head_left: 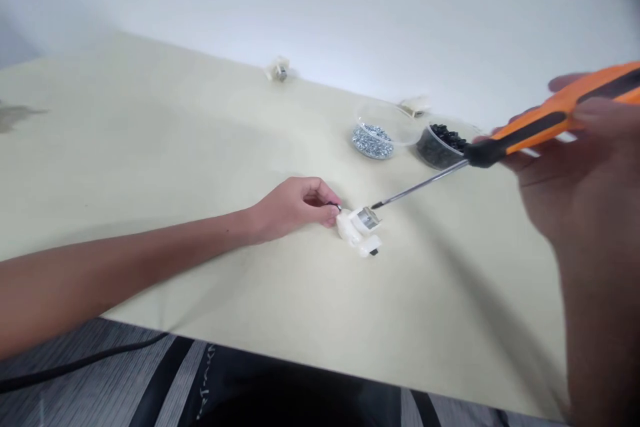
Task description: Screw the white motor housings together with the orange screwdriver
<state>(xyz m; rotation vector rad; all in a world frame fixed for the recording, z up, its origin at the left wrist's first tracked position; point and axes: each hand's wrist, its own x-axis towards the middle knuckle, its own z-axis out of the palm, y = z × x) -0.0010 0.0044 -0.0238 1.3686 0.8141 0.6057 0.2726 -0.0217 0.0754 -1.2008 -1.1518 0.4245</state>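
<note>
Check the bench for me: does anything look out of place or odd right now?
One thing stands out: a dark smudge on the pale tabletop, at the far left of the view. It looks like a stain or a worn patch, though I can't tell which from here.

The table [190, 147] is a broad, pale cream top, with a greyish stain [13, 117] near its left side. Towards the far edge, a clear plastic tub [393, 117] holds a heap of small silver screws [373, 141], and just beside it a second clear tub [430, 155] is filled with small black parts [443, 138]. Two small cream fittings lie near the far edge, well apart: one with a metal centre [280, 71], the other [414, 107] just behind the tubs. Nearer the middle rests a white plastic fitting [350, 230], carrying a square metal piece [367, 218] on top and a small black insert [373, 252] at one end.
</note>
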